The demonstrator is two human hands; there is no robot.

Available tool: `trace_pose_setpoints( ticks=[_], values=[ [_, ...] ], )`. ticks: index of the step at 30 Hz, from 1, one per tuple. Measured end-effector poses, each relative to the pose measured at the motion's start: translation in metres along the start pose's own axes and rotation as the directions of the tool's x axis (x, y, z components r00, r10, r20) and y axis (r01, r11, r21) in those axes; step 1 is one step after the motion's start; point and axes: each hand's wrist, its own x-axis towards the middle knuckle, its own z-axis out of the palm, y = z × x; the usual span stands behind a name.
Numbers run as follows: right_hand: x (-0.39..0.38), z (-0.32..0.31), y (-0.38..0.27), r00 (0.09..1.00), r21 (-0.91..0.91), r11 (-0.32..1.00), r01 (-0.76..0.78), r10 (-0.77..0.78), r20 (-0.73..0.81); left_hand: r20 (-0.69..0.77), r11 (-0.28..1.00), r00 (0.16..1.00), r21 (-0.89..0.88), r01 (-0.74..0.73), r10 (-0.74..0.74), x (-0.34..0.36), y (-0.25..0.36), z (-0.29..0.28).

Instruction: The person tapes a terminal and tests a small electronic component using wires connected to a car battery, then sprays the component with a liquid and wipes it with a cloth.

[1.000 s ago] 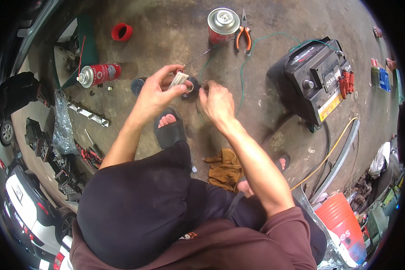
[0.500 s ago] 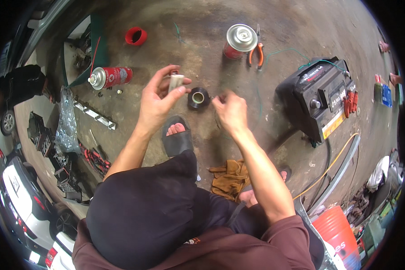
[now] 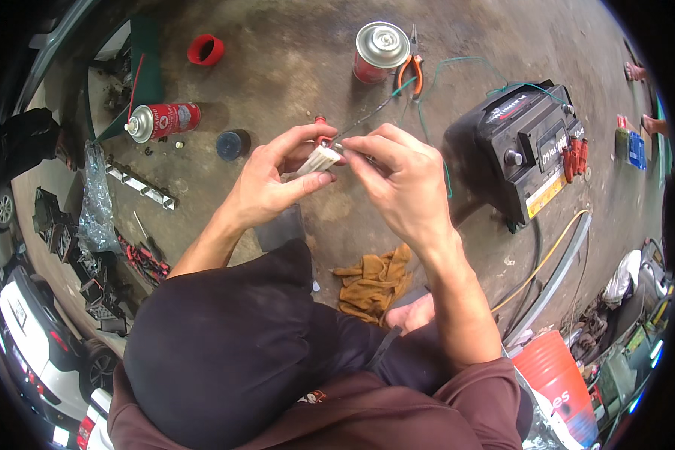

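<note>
My left hand [image 3: 266, 176] holds a small white ribbed piece [image 3: 316, 163] between thumb and fingers, with a red part [image 3: 323, 140] at its upper side. My right hand [image 3: 403, 176] is closed in a pinch right against this piece, on the end of a thin wire [image 3: 373, 112]. Dark near the fingers, the wire turns green farther off and runs toward orange-handled pliers [image 3: 411, 71]. A car battery [image 3: 521, 142] stands to the right, with red clips [image 3: 575, 159] at its near right side. How the wire meets the white piece is hidden by my fingers.
A red spray can [image 3: 165, 120] lies at the left, near a dark blue round thing [image 3: 233, 145] and a red cap [image 3: 205, 50]. Another can [image 3: 381, 49] stands far ahead. A brown cloth [image 3: 373, 281] and an orange bucket [image 3: 555, 386] are closer to me.
My right hand has moved up to the white piece in my left hand and now pinches the wire there. The black tape roll seen between my hands is out of sight. The view has shifted slightly.
</note>
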Motion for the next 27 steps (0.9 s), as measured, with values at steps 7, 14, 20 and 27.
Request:
trace_pose_setpoints(
  ticks=[7,14,20,27],
  values=[
    [-0.002,-0.003,0.002,0.982,-0.172,0.968,0.185,-0.177,0.061,-0.008,0.986,0.999,0.161,0.047,-0.047,-0.003,0.009,0.008],
    [-0.007,-0.010,0.005,0.942,-0.262,0.908,0.326,-0.288,0.175,0.080,0.918,0.994,0.384,-0.097,0.072,-0.004,0.009,0.007],
    [-0.004,-0.022,0.005,0.938,-0.100,0.947,0.304,-0.280,0.204,0.106,0.818,0.978,0.536,-0.209,0.181,-0.005,0.017,0.011],
    [-0.003,-0.031,0.001,0.977,-0.022,1.000,0.004,0.001,0.212,0.121,0.837,0.977,0.504,-0.212,0.175,-0.006,0.019,0.010]
  ],
)
